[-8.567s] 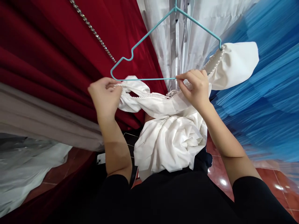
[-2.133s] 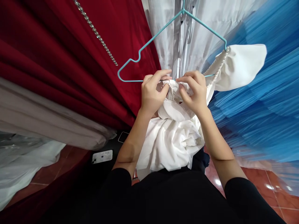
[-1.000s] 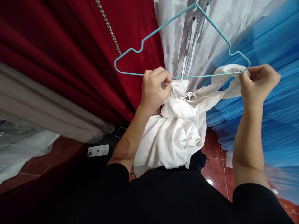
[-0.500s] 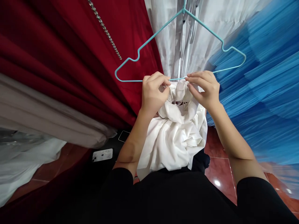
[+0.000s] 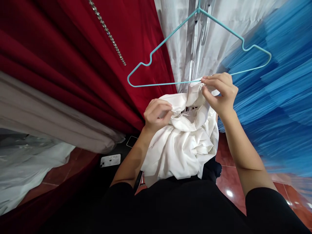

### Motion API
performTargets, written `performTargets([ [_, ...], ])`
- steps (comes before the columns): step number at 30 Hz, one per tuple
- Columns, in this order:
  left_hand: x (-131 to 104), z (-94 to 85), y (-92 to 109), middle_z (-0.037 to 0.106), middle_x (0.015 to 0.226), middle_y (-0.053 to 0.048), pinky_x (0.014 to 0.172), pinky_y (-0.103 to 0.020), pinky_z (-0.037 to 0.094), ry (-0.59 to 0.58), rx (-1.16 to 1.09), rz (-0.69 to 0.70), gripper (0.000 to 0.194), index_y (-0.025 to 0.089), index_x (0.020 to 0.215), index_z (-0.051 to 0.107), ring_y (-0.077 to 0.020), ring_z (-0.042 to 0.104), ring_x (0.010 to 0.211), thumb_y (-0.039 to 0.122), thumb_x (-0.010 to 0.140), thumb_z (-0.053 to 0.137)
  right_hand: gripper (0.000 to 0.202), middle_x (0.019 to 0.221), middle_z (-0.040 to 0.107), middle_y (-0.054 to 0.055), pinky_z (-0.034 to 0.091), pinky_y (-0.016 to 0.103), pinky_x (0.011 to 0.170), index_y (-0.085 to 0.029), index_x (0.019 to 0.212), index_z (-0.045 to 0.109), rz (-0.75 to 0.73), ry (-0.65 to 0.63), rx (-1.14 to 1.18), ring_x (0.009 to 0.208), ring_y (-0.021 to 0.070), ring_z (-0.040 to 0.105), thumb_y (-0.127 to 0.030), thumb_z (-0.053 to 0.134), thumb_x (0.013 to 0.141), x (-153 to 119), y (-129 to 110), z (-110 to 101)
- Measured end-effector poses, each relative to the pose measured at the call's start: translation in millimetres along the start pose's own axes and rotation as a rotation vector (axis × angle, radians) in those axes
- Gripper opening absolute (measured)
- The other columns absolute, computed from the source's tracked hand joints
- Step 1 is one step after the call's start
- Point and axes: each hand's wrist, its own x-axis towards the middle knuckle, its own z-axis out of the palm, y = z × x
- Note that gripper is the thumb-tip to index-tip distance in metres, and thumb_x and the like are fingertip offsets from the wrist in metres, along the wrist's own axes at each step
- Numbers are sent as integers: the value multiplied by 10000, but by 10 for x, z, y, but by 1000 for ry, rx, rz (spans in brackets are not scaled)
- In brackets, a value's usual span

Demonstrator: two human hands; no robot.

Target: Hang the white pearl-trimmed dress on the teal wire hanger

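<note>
A white garment (image 5: 180, 149) with pearl-like beads along its edge lies bunched over my lap. My left hand (image 5: 158, 113) pinches the beaded edge at the left, below the hanger's bar and apart from it. Higher up at the right, my right hand (image 5: 220, 91) is closed on another stretch of the beaded edge, fingertips at the bottom bar of a light-blue hanger (image 5: 158, 84). Whether those fingers also grip the bar I cannot tell. Above the garment the hanger hangs upright, its hook cut off by the top of the view.
Red drapes (image 5: 136, 42) with a string of sparkling beads (image 5: 109, 35) hang at the left, beige cloth (image 5: 60, 113) below them. Blue tulle (image 5: 273, 107) fills the right side. White curtains (image 5: 173, 35) stand behind. A phone (image 5: 110, 160) lies on a dark surface at lower left.
My left hand has left the hanger's bar and moved down and slightly left, pulling the garment's edge with it. The right hand stays at the bar. The hanger appears shifted right.
</note>
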Motion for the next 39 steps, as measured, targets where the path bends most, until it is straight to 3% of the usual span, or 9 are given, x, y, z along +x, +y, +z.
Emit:
performTargets([
  [5, -106, -238, -486, 671, 830, -2, 675, -319, 546, 159, 6, -553, 161, 245, 907, 601, -167, 670, 749, 282, 828, 736, 189, 1133, 815, 38, 576, 557, 1023, -316, 1134, 773, 23, -33, 7, 1070, 271, 781, -408, 653, 1021, 8, 0, -38],
  [8, -25, -372, -889, 577, 757, 39, 636, -304, 470, 295, -46, -662, 264, 231, 897, 518, -118, 599, 683, 336, 854, 756, 186, 1143, 816, 41, 573, 556, 1041, -313, 1140, 770, 31, -57, -1, 1077, 272, 780, -404, 653, 1028, 21, -17, -95],
  [11, 178, -523, -1087, 479, 702, 64, 629, -296, 383, 342, -67, -638, 297, 201, 893, 495, -74, 530, 615, 349, 945, 747, 175, 1141, 819, 39, 578, 538, 1042, -307, 1132, 773, 21, -71, -39, 1075, 269, 780, -397, 671, 1021, 26, -44, -152],
  [15, 572, -623, -1067, 507, 816, 32, 614, -300, 331, 337, -83, -523, 293, 181, 933, 547, -63, 495, 628, 349, 945, 787, 141, 1114, 825, 33, 587, 509, 1015, -311, 1111, 780, -16, -40, -65, 1046, 259, 786, -368, 690, 1018, 31, -94, -168],
  [21, 1069, -352, -1144, 580, 866, 15, 504, -294, 271, 182, 13, -223, 525, 227, 932, 559, -43, 418, 567, 679, 937, 825, 132, 1088, 832, 16, 585, 495, 965, -305, 1110, 769, -53, 18, -44, 1012, 247, 798, -337, 664, 1038, 44, -141, -110],
  [26, 1254, -111, -730, 605, 1006, -9, 608, -329, 452, 82, -258, -131, 611, 363, 1160, 633, -161, 608, 792, 847, 822, 790, 121, 1078, 835, 0, 569, 472, 939, -300, 1110, 763, -107, 79, -34, 984, 231, 797, -291, 684, 1018, 23, -141, -106],
  [29, 1177, 10, -314, 640, 1049, -35, 787, -379, 535, 100, -277, 4, 586, 360, 1280, 623, -223, 650, 940, 825, 929, 677, 104, 1074, 831, -2, 557, 478, 946, -294, 1085, 753, -122, 103, -35, 972, 229, 790, -287, 685, 1007, -2, -139, -87],
  [34, 820, 358, 110, 718, 1206, -75, 983, -396, 565, -313, -133, -91, 233, 262, 1255, 628, -234, 707, 1122, 404, 1160, 469, 120, 1079, 820, 6, 568, 513, 974, -289, 1070, 736, -82, 90, -38, 995, 235, 784, -335, 630, 1037, -19, -110, -24],
  [39, 632, 606, 154, 766, 1050, -45, 906, -371, 526, -245, -70, -147, 232, 219, 1123, 695, -210, 727, 1014, 87, 1085, 507, 132, 1127, 800, 1, 540, 583, 1103, -295, 1051, 722, -90, 47, -98, 1093, 253, 768, -377, 622, 1027, -103, -103, -54],
])
